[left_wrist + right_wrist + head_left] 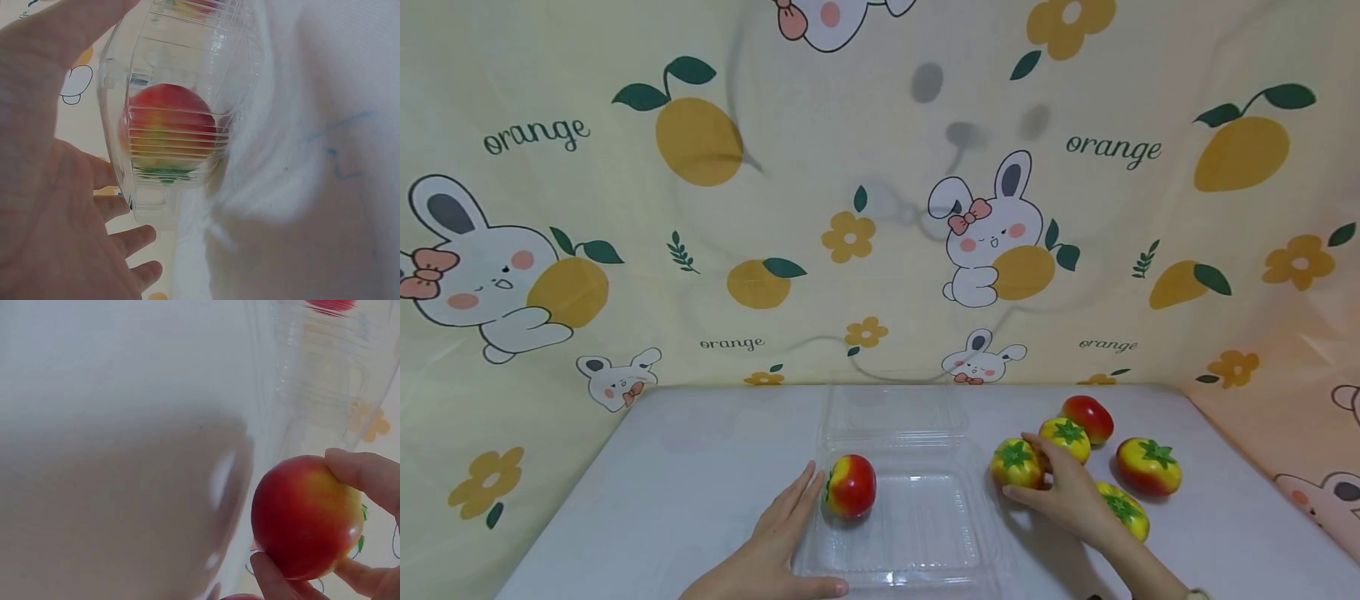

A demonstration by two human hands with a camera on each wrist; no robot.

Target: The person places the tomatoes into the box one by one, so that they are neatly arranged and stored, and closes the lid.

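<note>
Right hand (1066, 490) gripped a yellow-red fruit (1013, 463) between thumb and fingers, just right of the clear box (932, 527); could not tell whether it had left the surface (700, 467). Left hand (773, 540), fingers straight, gripping nothing, lay along the box's left side, apparently steadying it. One red fruit (853, 486) inside, on the left, leafy cap facing that hand. Lid (895, 413) folded back behind. Four more fruits lay to the right: a red one (1091, 419) rearmost, a small yellow one (1072, 434) just before it, a red-yellow one (1141, 477) farther right, a green-topped one (1127, 510) partly behind the right hand.

Step in hand, by my judgement: picking up another fruit for the box. Next move called for clearing the right wall, then lowering gently beside the first.
</note>
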